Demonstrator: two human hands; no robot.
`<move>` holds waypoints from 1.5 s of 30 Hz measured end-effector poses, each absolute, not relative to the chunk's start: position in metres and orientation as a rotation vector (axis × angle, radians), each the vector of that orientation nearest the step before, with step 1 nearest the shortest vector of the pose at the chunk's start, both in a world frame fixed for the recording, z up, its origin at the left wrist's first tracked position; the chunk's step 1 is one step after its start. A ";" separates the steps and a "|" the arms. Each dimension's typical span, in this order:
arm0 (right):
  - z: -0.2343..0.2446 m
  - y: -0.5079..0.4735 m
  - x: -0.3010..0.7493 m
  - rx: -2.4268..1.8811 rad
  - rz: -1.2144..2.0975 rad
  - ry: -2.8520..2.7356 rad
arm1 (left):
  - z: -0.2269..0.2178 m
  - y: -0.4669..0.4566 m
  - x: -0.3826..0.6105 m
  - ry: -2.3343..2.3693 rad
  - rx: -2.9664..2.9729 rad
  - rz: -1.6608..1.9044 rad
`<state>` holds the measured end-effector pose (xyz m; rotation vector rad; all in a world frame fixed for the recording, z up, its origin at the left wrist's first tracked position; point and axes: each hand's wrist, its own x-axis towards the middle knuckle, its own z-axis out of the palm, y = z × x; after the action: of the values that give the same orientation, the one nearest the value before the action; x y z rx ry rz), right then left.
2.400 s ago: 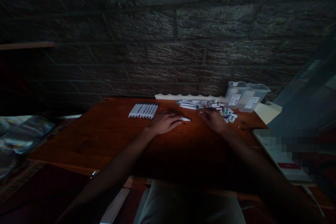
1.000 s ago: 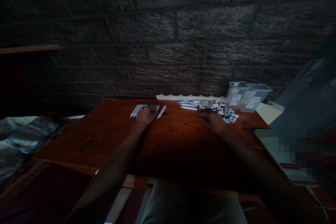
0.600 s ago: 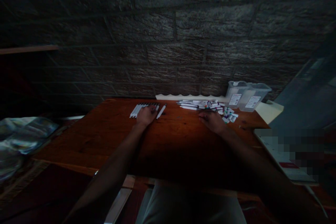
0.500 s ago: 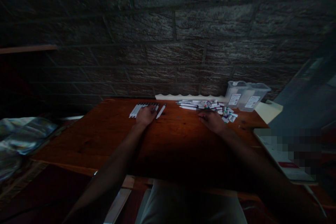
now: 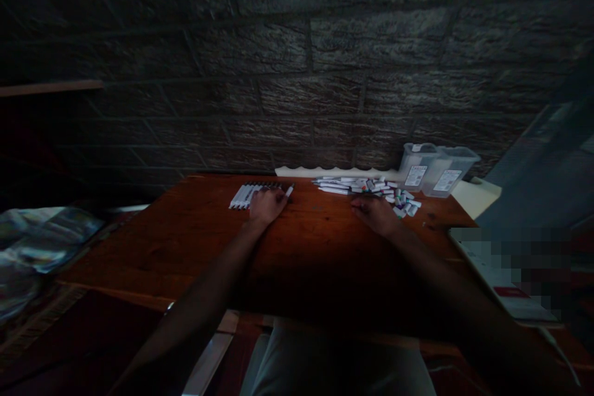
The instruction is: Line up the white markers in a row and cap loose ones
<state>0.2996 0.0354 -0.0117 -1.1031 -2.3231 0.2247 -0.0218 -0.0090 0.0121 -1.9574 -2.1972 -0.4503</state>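
Observation:
A row of white markers (image 5: 242,195) lies side by side on the wooden table, their dark ends toward the wall. Over the row's right end is my left hand (image 5: 268,204), its fingers closed on the white marker (image 5: 289,190) at that end. My right hand (image 5: 375,213) rests on the table with curled fingers, in front of a heap of loose white markers (image 5: 335,189). Whatever those fingers may hold is hidden in the dim light. Short white pieces like marker caps (image 5: 410,206), some with coloured ends, are scattered just right of that hand.
Two clear plastic containers (image 5: 440,174) with labels stand at the back right. A white wavy-edged strip (image 5: 325,171) runs along the stone wall (image 5: 297,99). The wooden table (image 5: 153,247) spreads left; a flat white item (image 5: 477,263) is at its right edge.
My left hand has moved right along the row, from over the markers to the separate marker at the end. My right hand has stayed in place.

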 end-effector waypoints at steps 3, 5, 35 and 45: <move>-0.013 0.036 0.300 -1.113 0.223 -2.323 | 0.010 -0.007 -0.017 -2.169 -1.977 -0.431; -0.012 0.036 0.300 -1.117 0.218 -2.333 | 0.009 -0.006 -0.016 -2.174 -1.954 -0.429; -0.007 0.038 0.276 -1.303 -0.050 -2.383 | 0.011 -0.007 -0.047 -2.386 -1.856 -0.609; -0.008 0.037 0.276 -1.288 0.000 -2.324 | 0.013 -0.009 -0.039 -2.328 -1.876 -0.572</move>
<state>0.2765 0.0370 -0.0084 -1.2884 -2.3244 0.0001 -0.0392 -0.0085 0.0127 -1.8765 -2.3282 -0.5719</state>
